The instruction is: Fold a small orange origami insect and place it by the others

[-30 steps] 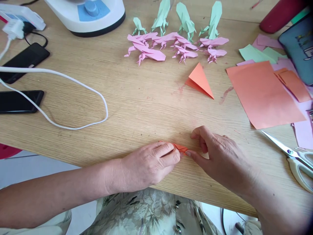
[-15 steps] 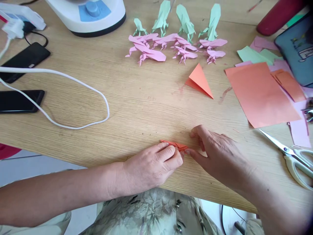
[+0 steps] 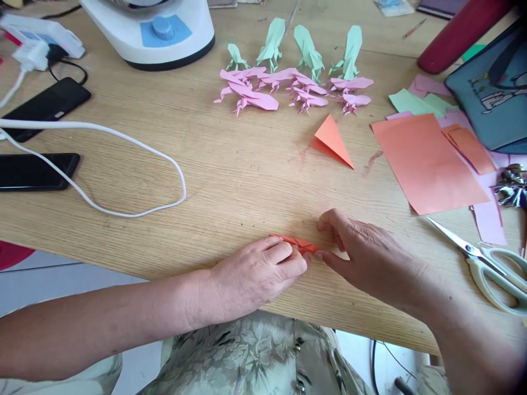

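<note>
A small folded piece of orange paper (image 3: 300, 242) lies on the wooden table near its front edge. My left hand (image 3: 263, 271) is closed over its near side, fingers pressing it down and hiding part of it. At the paper's right tip rests the thumb of my right hand (image 3: 354, 247); that hand's index finger is bent and stands apart from the thumb, with nothing between them. Farther off lies a folded orange paper triangle (image 3: 332, 140). Behind it stand several pink folded paper figures (image 3: 257, 100) and green ones (image 3: 309, 52).
To the right are an orange paper sheet (image 3: 428, 164), paper scraps (image 3: 489, 211), scissors (image 3: 489, 263), a blue pouch (image 3: 486, 99) and a red cylinder (image 3: 461, 38). At left lie two phones (image 3: 37, 171), a white cable (image 3: 181, 181) and a power strip (image 3: 66, 38). A white appliance (image 3: 185, 49) stands behind.
The view has shifted slightly, so the things at the right and back appear moved a little. Both hands keep nearly the same pose at the small folded orange paper.
</note>
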`<state>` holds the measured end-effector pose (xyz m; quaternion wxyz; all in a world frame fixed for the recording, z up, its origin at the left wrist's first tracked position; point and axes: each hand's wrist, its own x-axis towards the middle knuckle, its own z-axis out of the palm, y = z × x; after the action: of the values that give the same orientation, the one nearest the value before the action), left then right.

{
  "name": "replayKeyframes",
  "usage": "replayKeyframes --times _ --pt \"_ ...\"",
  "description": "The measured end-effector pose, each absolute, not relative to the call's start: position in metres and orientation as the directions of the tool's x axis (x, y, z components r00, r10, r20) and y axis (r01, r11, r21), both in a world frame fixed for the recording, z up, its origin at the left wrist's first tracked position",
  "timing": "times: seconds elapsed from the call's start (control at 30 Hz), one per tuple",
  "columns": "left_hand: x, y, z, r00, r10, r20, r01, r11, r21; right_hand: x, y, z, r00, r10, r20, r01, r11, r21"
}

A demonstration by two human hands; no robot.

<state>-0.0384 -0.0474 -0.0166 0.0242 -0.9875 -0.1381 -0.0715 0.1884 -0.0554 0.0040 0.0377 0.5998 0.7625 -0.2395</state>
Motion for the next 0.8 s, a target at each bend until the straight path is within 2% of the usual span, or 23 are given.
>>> replayKeyframes --times 0.2,0.4,0.57,0.63,0.7,0.8 --pt "-0.037 -0.05 -0.016 0.941 0.292 0.169 0.299 -0.954 -0.016 0.195 -0.055 0.009 -0.32 0.875 -0.362 0.912 0.182 -0.368" --pt "-0.04 -0.049 -0.012 0.942 0.322 0.095 0.316 -0.946 0.076 0.2 -0.052 0.014 -0.31 0.856 -0.414 0.899 0.122 -0.421" --pt "-0.044 -0.045 -0.014 0.946 0.3 0.12 0.283 -0.948 0.144 0.211 -0.054 0.011 -0.378 0.833 -0.403 0.852 0.143 -0.503" --pt "-0.047 -0.04 -0.018 0.95 0.262 0.169 0.238 -0.959 0.152 0.216 -0.059 0.007 -0.418 0.826 -0.378 0.815 0.158 -0.557" --pt "-0.051 -0.033 -0.021 0.953 0.195 0.233 0.169 -0.977 0.127 0.217 -0.067 0.003 -0.405 0.866 -0.294 0.799 0.179 -0.574" --pt "-0.057 -0.023 -0.023 0.97 0.088 0.226 0.058 -0.989 0.134 0.209 -0.082 0.0 -0.406 0.902 -0.148 0.77 0.25 -0.587"
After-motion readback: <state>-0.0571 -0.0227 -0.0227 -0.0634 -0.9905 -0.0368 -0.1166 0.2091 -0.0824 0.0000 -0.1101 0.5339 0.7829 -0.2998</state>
